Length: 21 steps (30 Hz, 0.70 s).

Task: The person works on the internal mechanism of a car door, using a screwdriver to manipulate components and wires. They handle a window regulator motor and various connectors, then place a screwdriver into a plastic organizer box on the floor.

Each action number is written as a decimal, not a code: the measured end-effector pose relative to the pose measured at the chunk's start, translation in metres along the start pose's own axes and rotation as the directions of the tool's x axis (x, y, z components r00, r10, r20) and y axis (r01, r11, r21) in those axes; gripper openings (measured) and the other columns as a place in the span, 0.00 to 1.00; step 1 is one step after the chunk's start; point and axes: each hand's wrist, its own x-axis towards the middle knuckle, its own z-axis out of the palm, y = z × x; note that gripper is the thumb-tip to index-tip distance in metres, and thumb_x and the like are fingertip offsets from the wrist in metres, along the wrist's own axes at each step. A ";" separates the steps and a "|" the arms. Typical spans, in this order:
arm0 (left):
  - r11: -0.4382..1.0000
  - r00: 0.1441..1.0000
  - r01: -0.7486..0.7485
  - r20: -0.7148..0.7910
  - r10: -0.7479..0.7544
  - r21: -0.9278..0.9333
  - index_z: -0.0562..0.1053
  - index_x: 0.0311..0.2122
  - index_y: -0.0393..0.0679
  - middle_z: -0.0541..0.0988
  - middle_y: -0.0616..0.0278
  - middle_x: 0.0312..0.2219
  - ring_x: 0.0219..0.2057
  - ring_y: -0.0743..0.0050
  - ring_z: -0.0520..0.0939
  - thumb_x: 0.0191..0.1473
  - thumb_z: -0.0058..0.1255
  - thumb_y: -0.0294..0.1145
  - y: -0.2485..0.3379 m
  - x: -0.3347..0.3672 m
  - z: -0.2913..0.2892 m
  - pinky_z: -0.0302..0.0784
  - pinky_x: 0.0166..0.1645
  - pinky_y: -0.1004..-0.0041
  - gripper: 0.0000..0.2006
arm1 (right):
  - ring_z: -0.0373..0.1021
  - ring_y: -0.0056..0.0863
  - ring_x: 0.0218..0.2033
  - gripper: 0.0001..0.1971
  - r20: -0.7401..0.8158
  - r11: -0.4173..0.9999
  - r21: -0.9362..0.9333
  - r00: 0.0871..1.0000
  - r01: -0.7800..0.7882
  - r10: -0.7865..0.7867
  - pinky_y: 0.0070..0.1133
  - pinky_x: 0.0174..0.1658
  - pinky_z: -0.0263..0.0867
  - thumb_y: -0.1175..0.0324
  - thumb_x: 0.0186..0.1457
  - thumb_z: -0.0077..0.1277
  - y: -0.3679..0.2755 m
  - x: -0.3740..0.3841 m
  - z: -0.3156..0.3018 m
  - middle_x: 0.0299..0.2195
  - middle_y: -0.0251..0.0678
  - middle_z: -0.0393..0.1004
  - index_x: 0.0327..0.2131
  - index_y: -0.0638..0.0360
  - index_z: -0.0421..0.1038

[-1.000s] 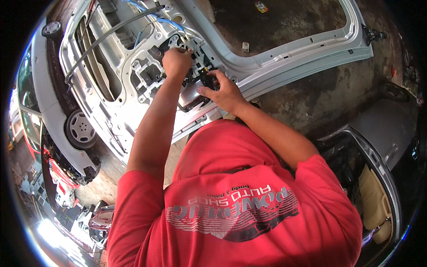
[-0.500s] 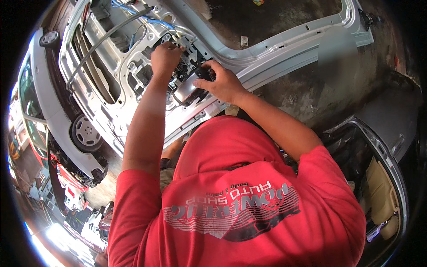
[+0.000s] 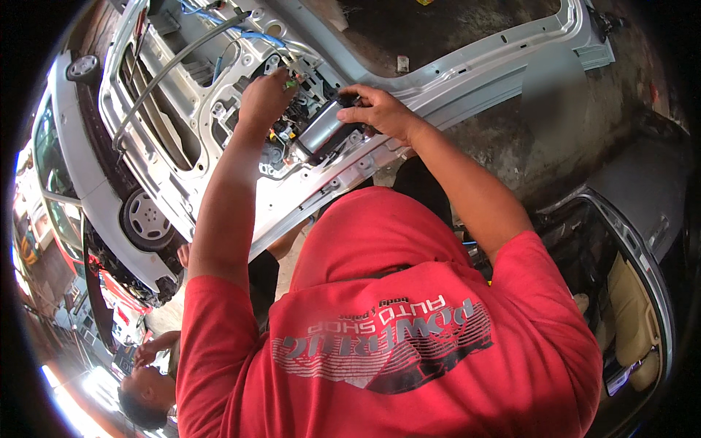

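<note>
Head view: lettered shirt (image 3: 387, 321), hands (image 3: 266, 98) (image 3: 387, 115) at mechanism (image 3: 319, 130)

The red shirt (image 3: 394, 285) bears large printed lettering (image 3: 398, 328) (upside down).

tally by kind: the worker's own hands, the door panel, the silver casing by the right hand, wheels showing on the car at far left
Hands: 2 (left hand, right hand)
Door panel: 1
Silver casing: 1
Wheels: 2
Total: 6
</note>
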 end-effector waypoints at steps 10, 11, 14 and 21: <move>0.890 0.910 -0.394 -0.036 0.412 0.228 0.76 0.52 0.47 0.86 0.50 0.36 0.39 0.46 0.88 0.64 0.50 0.35 -0.012 -0.007 0.005 0.84 0.43 0.53 0.13 | 0.73 0.21 0.41 0.38 0.056 0.981 -0.194 0.998 -0.021 0.032 0.20 0.34 0.71 0.52 0.56 0.69 -0.005 0.012 0.009 0.48 0.35 0.79 0.66 0.52 0.69; 0.883 0.909 -0.400 -0.014 0.416 0.246 0.76 0.52 0.47 0.86 0.51 0.36 0.38 0.47 0.88 0.64 0.49 0.33 -0.009 -0.006 0.004 0.84 0.43 0.54 0.13 | 0.73 0.21 0.41 0.37 0.045 0.982 -0.189 0.999 -0.017 0.026 0.20 0.34 0.71 0.52 0.56 0.69 -0.004 0.013 0.008 0.48 0.35 0.79 0.66 0.52 0.69; 0.856 0.892 -0.435 0.000 0.453 0.279 0.75 0.51 0.47 0.86 0.52 0.35 0.38 0.48 0.88 0.64 0.49 0.33 -0.015 -0.004 -0.001 0.84 0.42 0.55 0.12 | 0.73 0.21 0.40 0.37 0.037 0.982 -0.187 0.999 -0.004 0.011 0.19 0.34 0.71 0.52 0.56 0.69 -0.001 0.014 0.007 0.47 0.35 0.79 0.66 0.52 0.69; 0.986 0.990 -0.109 -0.075 0.119 0.125 0.74 0.50 0.47 0.87 0.47 0.33 0.38 0.41 0.88 0.64 0.54 0.50 -0.002 -0.010 -0.018 0.83 0.43 0.49 0.19 | 0.71 0.19 0.30 0.39 0.017 0.982 -0.175 0.998 0.066 -0.064 0.20 0.31 0.71 0.48 0.53 0.71 0.007 0.017 0.004 0.43 0.35 0.79 0.65 0.53 0.71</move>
